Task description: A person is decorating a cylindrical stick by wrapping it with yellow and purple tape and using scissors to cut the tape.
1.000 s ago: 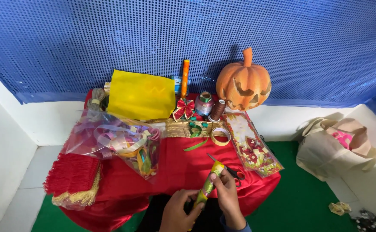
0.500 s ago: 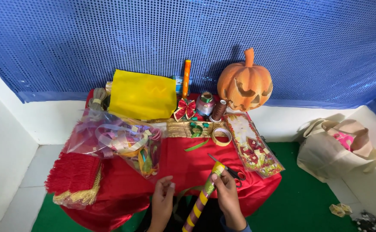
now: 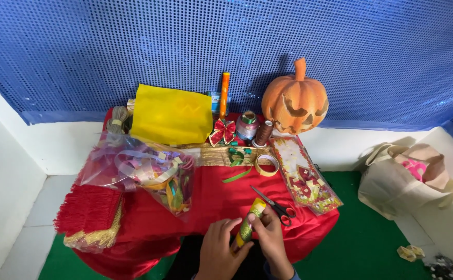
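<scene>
Both hands, left hand [image 3: 217, 249] and right hand [image 3: 270, 236], grip a green-and-yellow tube [image 3: 249, 224] just beside the scissors [image 3: 275, 206]; a slip could knock the tube against their blades or off the red-draped surface [image 3: 221, 199].

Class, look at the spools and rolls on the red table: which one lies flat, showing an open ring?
The tape roll, a flat tan ring beside the scissors. The silver ribbon spool and the brown thread spool stand upright.

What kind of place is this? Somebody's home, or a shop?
Probably a small craft corner set up for making decorations, though home or shop is unclear. A low table under a red cloth holds a bag of ribbons, scissors and a carved pumpkin, against a blue sequin backdrop.
</scene>
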